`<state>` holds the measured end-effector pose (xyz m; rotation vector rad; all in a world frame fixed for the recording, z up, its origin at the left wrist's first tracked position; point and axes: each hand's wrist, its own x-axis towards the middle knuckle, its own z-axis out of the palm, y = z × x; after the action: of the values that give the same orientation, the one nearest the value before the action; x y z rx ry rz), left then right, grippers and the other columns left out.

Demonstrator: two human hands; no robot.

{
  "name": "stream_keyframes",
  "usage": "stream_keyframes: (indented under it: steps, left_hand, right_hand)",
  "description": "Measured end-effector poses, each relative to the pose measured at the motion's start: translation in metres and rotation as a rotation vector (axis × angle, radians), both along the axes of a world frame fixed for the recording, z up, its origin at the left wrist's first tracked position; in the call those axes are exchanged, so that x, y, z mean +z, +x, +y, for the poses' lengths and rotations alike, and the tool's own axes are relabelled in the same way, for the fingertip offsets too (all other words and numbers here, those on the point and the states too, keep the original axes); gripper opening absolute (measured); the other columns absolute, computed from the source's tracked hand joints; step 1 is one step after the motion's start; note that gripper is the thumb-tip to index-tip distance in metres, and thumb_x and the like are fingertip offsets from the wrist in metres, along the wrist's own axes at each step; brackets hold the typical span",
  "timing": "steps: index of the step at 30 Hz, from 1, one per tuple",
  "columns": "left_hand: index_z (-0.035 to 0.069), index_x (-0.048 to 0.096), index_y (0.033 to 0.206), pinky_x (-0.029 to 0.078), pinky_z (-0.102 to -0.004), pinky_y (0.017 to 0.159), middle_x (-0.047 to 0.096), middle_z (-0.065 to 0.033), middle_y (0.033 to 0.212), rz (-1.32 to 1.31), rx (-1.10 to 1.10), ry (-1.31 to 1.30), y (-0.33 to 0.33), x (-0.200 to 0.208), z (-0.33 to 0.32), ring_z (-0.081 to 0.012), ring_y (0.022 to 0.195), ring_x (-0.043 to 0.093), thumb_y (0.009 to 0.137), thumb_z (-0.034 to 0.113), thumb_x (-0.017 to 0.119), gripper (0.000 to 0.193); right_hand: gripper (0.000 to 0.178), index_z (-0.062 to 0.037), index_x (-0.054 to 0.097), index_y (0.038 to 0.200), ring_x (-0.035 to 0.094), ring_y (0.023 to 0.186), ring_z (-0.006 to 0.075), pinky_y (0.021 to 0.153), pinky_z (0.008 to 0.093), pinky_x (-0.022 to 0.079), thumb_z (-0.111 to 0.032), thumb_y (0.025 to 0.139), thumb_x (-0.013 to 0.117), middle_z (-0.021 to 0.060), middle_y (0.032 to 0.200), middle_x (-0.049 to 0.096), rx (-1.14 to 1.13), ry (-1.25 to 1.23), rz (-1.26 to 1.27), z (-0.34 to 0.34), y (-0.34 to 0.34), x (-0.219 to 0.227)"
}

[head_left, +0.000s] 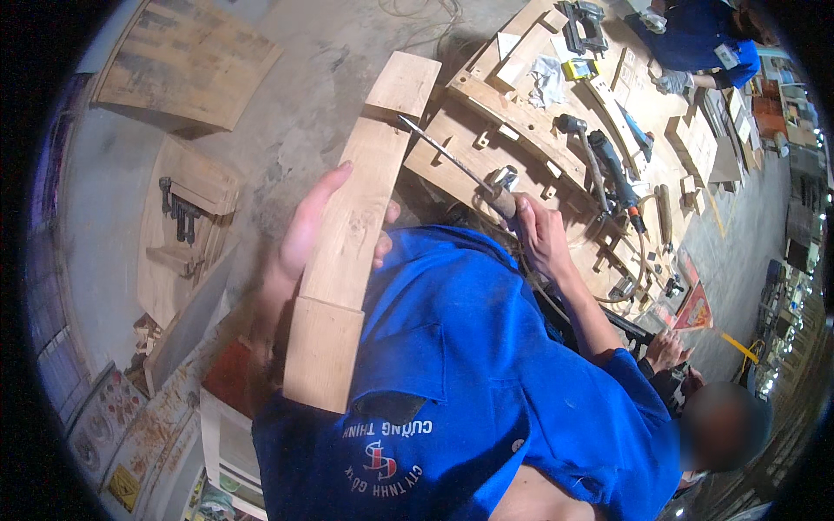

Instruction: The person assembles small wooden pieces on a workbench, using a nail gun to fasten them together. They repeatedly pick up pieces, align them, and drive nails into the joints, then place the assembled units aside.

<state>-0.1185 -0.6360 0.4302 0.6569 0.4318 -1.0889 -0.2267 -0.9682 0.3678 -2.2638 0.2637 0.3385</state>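
My left hand point(306, 227) is wrapped round a long, slightly curved piece of pale wood point(352, 221), its thumb on the face and fingertips showing at the right edge. The piece slants up in front of my blue shirt, with a stepped shoulder near each end. My right hand point(543, 233) is closed on the wooden handle of a slim chisel point(452, 161). Its long metal blade points up and left. The tip meets the wood at the upper shoulder, near the right edge.
At the right, a wooden workbench point(530, 130) carries power tools, a hammer point(573, 130), a rag point(546, 82) and wood pieces. Two people work around it, one with a gloved hand point(673, 81). A nail gun point(181, 208) rests on wood at the left, near a large curved panel point(182, 65).
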Motion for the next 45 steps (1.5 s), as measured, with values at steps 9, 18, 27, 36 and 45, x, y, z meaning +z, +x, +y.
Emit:
stream_keyframes:
  steps: [9, 18, 27, 36, 45]
  left_hand:
    - [0.009, 0.054, 0.132, 0.056, -0.0376, 0.052, 0.065, -0.0145, 0.094, -0.112, -0.031, 0.071, 0.0, 0.0, -0.017, -0.0281, 0.062, 0.066, 0.106, 0.056, 0.04, 0.056]
    - [0.011, 0.053, 0.135, 0.055, -0.0386, 0.048, 0.063, -0.0161, 0.094, 0.053, -0.046, -0.269, -0.001, -0.008, -0.028, -0.0301, 0.06, 0.065, 0.106, 0.057, 0.041, 0.055]
    - [0.014, 0.05, 0.136, 0.055, -0.0381, 0.05, 0.06, -0.015, 0.1, 0.034, 0.028, -0.231, 0.006, -0.027, -0.011, -0.0298, 0.061, 0.065, 0.106, 0.056, 0.041, 0.052]
    - [0.013, 0.05, 0.136, 0.056, -0.0386, 0.05, 0.062, -0.0149, 0.098, 0.076, 0.01, -0.303, 0.011, -0.033, -0.017, -0.0296, 0.059, 0.064, 0.105, 0.056, 0.042, 0.054]
    - [0.006, 0.053, 0.125, 0.056, -0.0355, 0.055, 0.064, -0.0125, 0.097, -0.06, 0.143, 0.202, 0.009, -0.056, 0.013, -0.0253, 0.065, 0.064, 0.106, 0.055, 0.039, 0.055]
  right_hand:
    - [0.057, -0.0033, 0.057, 0.093, 0.043, 0.043, 0.0081, 0.037, 0.0236, 0.039, -0.05, 0.111, 0.031, 0.0021, 0.062, 0.054, -0.201, 1.103, 0.806, -0.007, -0.013, -0.022]
    - [0.066, -0.0013, 0.059, 0.106, 0.039, 0.035, 0.0105, 0.029, 0.0257, 0.034, -0.061, 0.107, 0.03, 0.0044, 0.056, 0.049, -0.014, 1.66, 1.102, -0.012, -0.025, -0.062]
    - [0.061, 0.0019, 0.051, 0.143, 0.069, 0.083, 0.0219, 0.078, 0.0368, 0.057, -0.027, 0.096, 0.075, 0.0145, 0.109, 0.07, 0.083, 0.629, 0.112, 0.004, -0.019, -0.013]
    - [0.06, 0.0015, 0.054, 0.137, 0.055, 0.063, 0.0146, 0.049, 0.0262, 0.045, -0.047, 0.102, 0.062, 0.0115, 0.087, 0.061, -0.056, 1.383, 0.477, 0.004, -0.024, -0.01]
    - [0.05, -0.0036, 0.053, 0.129, 0.057, 0.063, 0.0113, 0.051, 0.0271, 0.048, -0.04, 0.098, 0.069, 0.0039, 0.081, 0.058, -0.442, 1.078, -0.153, -0.07, -0.002, -0.004]
